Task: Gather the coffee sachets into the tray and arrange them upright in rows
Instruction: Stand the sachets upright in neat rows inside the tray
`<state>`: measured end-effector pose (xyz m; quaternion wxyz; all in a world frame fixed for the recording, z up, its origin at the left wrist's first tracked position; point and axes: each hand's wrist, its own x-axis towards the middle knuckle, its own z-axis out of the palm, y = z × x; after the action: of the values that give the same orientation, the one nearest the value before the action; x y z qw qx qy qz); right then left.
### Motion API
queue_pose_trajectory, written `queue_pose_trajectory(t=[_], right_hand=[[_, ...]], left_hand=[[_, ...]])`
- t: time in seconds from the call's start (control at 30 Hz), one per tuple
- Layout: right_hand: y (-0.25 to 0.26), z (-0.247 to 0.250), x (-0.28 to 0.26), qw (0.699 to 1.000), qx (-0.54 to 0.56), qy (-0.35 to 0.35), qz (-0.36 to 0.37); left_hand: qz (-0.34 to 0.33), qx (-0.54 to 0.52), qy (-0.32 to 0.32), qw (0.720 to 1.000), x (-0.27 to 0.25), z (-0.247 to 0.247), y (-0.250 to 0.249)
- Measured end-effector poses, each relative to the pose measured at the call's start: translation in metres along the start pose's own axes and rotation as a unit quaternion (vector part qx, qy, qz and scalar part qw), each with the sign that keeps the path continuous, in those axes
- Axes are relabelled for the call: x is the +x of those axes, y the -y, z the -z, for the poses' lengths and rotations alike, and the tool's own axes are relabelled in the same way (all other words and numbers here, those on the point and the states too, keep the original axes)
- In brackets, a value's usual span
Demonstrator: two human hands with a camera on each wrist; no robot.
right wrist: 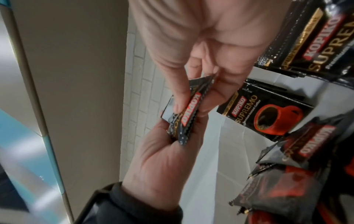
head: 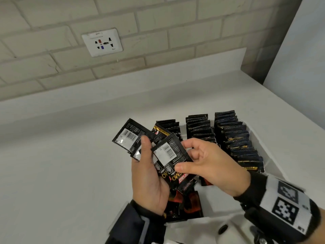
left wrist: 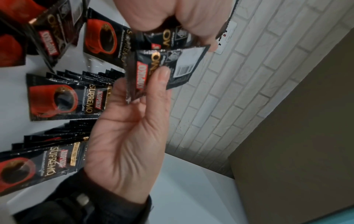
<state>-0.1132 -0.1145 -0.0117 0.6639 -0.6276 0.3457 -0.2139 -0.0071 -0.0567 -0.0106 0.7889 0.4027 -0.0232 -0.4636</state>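
sachets, black coffee ones, are mostly in the white tray (head: 259, 138) on the white counter (head: 61, 164), w/ a brick wall (head: 158, 32) and a wall socket (head: 102, 42) behind. standing rows of sachets (head: 241, 141) fill the tray's right side and middle, upright and packed close, serrated tops up. loose sachets (head: 186, 205) lie flat and overlapping at the tray's near end, below the hands; red cup print shows on them in the wrist views.

left hand (head: 149, 180) is over the tray's left part, palm up, fingers and thumb curled round a fanned bunch of sachets (head: 127, 136), barcode backs facing the head cam. the bunch sticks up and left past the thumb.

right hand (head: 209, 162) is just beside the left one, touching the same bunch. its thumb and forefinger pinch the front sachet (head: 169, 152) near the lower edge, other fingers loosely curled above it. that sachet is tilted, barcode up, overlapping the others in the left hand; the left thumb also lies close by it in the left wrist view, so can't tell if it's free of the bunch.

wrist bands w/ black-and-white marker squares (head: 284, 201) sit on the right forearm.
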Motion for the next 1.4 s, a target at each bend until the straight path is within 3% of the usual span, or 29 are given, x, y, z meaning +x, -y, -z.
queue_pose_trajectory(t=[0.2, 0.47, 0.6, 0.67, 0.73, 0.83, 0.9, 0.97, 1.2, 1.3, 1.4], right_hand=[[0.000, 0.008, 0.001, 0.999, 0.036, -0.001, -0.011], [0.011, 0.027, -0.010, 0.999, -0.021, 0.044, 0.013], [0.033, 0.046, -0.018, 0.991, -0.102, 0.013, 0.083], [0.044, 0.053, -0.021, 0.980, -0.129, -0.032, 0.148], [0.054, 0.056, -0.026, 0.953, -0.170, -0.057, 0.244], [0.059, 0.059, -0.027, 0.879, -0.285, -0.038, 0.380], [0.056, 0.059, -0.025, 0.813, -0.381, -0.019, 0.440], [0.052, 0.059, -0.022, 0.776, -0.435, 0.002, 0.456], [0.042, 0.069, -0.007, 0.789, -0.439, 0.034, 0.429], [0.034, 0.068, -0.003, 0.799, -0.426, 0.047, 0.421], [0.030, 0.064, 0.001, 0.806, -0.411, 0.047, 0.423]], left_hand=[[0.017, -0.012, 0.003, 1.000, 0.004, 0.003, 0.000], [0.020, 0.002, -0.008, 1.000, 0.009, 0.015, -0.010], [0.071, 0.118, 0.037, 0.990, 0.009, 0.025, -0.022], [0.050, 0.217, 0.064, 0.973, 0.008, 0.029, -0.023], [0.002, 0.291, 0.068, 0.954, 0.009, 0.031, -0.022], [-0.065, 0.402, 0.095, 0.908, 0.006, 0.028, -0.020], [-0.086, 0.414, 0.142, 0.895, 0.003, 0.022, -0.021], [-0.065, 0.404, 0.182, 0.894, 0.000, 0.015, -0.022], [0.123, 0.275, 0.188, 0.935, -0.007, 0.005, -0.030], [0.119, 0.335, 0.184, 0.916, 0.000, 0.010, -0.024], [0.116, 0.338, 0.225, 0.906, -0.004, 0.010, -0.019]])
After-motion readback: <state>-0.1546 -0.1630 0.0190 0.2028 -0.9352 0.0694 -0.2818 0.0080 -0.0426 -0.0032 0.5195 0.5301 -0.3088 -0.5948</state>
